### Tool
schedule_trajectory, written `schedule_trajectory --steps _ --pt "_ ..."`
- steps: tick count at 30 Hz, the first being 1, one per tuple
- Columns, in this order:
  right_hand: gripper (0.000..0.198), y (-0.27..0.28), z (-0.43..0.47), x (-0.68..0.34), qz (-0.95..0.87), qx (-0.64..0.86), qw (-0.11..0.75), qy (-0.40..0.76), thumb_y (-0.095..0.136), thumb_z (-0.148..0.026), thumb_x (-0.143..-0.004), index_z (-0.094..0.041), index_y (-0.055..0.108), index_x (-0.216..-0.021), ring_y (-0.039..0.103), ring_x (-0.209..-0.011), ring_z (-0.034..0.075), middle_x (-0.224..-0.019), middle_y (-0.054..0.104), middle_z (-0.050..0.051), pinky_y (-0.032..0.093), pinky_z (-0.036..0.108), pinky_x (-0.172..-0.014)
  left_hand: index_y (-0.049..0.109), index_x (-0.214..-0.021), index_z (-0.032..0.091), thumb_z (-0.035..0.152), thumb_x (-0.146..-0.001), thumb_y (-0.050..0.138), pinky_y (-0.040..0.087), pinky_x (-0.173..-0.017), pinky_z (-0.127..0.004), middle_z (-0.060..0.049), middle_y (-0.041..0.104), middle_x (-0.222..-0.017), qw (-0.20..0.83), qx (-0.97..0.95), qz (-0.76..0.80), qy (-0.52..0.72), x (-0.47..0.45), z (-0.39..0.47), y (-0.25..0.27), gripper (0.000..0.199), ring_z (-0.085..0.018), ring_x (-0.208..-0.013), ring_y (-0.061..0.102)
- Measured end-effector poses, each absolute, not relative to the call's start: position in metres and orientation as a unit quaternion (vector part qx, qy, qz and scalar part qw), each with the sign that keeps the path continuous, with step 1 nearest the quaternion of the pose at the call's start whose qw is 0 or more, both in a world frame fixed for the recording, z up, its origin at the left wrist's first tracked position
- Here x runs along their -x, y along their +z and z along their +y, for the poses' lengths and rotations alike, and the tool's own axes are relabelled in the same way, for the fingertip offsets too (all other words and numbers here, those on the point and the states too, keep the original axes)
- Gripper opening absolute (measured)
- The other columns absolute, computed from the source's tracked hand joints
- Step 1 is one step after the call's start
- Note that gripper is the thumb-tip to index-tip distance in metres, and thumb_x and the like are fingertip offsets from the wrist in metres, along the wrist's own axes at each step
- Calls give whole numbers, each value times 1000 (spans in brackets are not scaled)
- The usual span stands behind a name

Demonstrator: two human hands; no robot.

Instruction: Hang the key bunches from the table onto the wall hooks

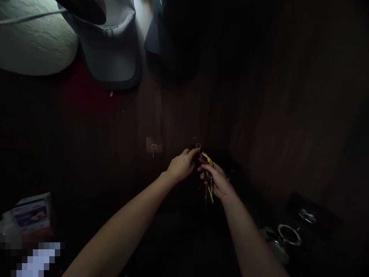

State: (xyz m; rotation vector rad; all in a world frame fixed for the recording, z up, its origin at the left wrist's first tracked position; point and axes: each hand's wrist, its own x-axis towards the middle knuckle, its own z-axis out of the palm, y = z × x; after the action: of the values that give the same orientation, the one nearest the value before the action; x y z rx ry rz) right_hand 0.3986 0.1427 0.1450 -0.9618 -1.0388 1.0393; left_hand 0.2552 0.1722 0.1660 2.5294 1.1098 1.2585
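Your right hand (219, 180) is closed around a key bunch (206, 165) with red and yellow tags, while your left hand (181, 165) pinches its top just below a wall hook (198, 146).

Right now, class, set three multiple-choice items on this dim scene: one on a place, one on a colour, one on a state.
1. Where does the grey cap hang?
A. upper left
B. lower right
C. dead centre

2. Which colours show in the key bunch?
A. blue and white
B. red and yellow
C. green and pink

3. How is the key bunch held?
A. lying alone on the floor
B. hanging from the left hook
C. in the right hand, left hand touching its top

Key: 1 A, it hangs above and left of the hands. 2 B, red and yellow strands show. 3 C, both hands meet on it.
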Motion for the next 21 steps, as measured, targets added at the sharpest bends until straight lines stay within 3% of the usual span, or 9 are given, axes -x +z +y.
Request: schedule_trajectory --steps 9,16,18,21 --pt "23 169 158 -396 -469 413 686 371 66 -35 -71 -17 56 -81 48 -36 6 -59 61 -2 25 14 -28 53 -125 32 14 -81 45 47 -82 -38 -7 57 -110 28 -820 424 384 -264 184 166 47 -27 -91 63" --pt "33 197 153 -388 -451 305 757 360 60 -37 -74 -19 59 -101 46 -37 3 -64 60 -5 25 13 -30 57 -119 30 15 -78 51 47 -80 -33 -4 63 -108 88 -803 402 432 -262 187 160 45 -24 -93 62" --pt "36 176 134 -381 -501 348 709 353 61 -42 -73 -19 58 -100 47 -36 4 -64 61 -4 23 13 -29 56 -119 30 15 -79 51 48 -78 -29 -2 66 -102 126 -785 391 462 -250 187 154 43 -21 -91 63" --pt "36 114 105 -360 -577 456 529 424 61 -46 -74 -22 54 -100 49 -34 8 -61 62 -4 24 16 -28 55 -113 24 17 -82 46 50 -68 -25 -1 67 -89 181 -718 396 543 -227 186 142 33 -15 -74 63"
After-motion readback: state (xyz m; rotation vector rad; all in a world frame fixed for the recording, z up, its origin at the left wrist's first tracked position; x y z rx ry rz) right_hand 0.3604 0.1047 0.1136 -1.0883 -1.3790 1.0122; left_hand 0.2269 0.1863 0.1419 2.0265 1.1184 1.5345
